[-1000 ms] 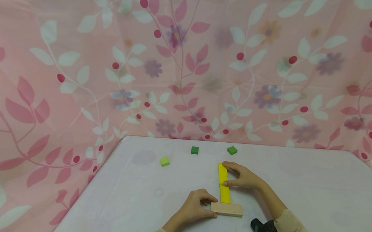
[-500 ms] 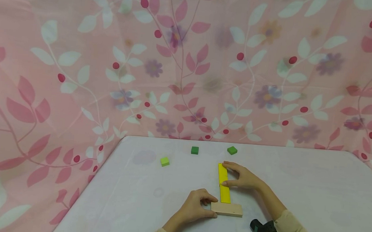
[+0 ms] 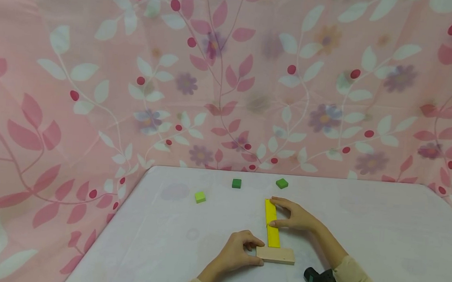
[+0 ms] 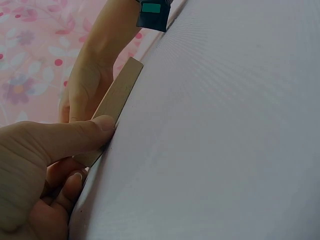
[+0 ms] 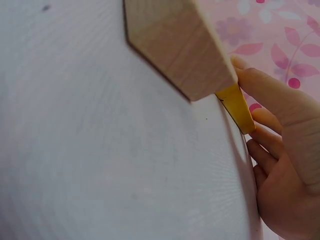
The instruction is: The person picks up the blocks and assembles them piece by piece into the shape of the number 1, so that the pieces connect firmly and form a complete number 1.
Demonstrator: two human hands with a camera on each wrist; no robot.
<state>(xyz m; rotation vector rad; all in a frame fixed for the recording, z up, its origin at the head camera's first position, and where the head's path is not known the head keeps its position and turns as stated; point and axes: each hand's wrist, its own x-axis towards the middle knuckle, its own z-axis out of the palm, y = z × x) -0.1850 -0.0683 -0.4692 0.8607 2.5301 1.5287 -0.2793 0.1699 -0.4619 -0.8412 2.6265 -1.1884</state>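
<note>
My left hand (image 3: 237, 250) pinches the left end of a plain wooden block (image 3: 278, 255), thumb on the near side and fingers on the far side. Two yellow blocks (image 3: 274, 236) lie end to end in a strip that runs away from the wooden block, forming a T with it. Around the far yellow block (image 3: 270, 210) my right hand (image 3: 299, 216) has its thumb near the seam and its fingertips at the far end. In the left wrist view the thumb presses on the wooden block (image 4: 117, 95). The right wrist view shows the yellow block (image 5: 237, 107) beside the fingers, behind the wooden block (image 5: 182, 47).
Farther back on the white-covered table (image 3: 154, 241) lie a light green block (image 3: 200, 197), a dark green block (image 3: 236, 183) and a green block (image 3: 282, 183). A black device (image 3: 319, 278) is at the right wrist. A pink floral cloth (image 3: 230, 92) hangs behind.
</note>
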